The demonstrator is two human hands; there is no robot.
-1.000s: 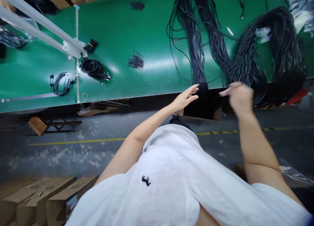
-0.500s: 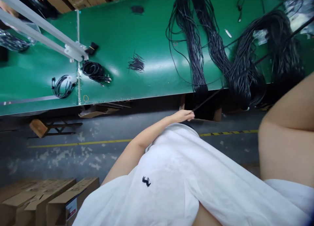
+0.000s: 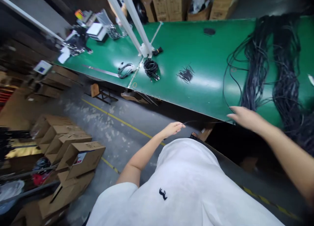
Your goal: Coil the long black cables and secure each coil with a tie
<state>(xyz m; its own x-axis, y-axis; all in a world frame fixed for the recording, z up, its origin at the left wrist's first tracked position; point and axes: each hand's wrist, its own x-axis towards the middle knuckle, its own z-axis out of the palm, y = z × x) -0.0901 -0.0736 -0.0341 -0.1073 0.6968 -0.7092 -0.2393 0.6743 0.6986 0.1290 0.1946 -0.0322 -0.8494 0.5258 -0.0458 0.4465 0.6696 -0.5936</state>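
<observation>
The left hand's fingers curl closed on a thin black cable, which leaves their tips toward the right hand, below the edge of the green surface. The right fingers reach out, slightly parted; whether they grip it, I cannot tell. Just beyond them lies a long black cable bundle; farther left, short black strips.
</observation>
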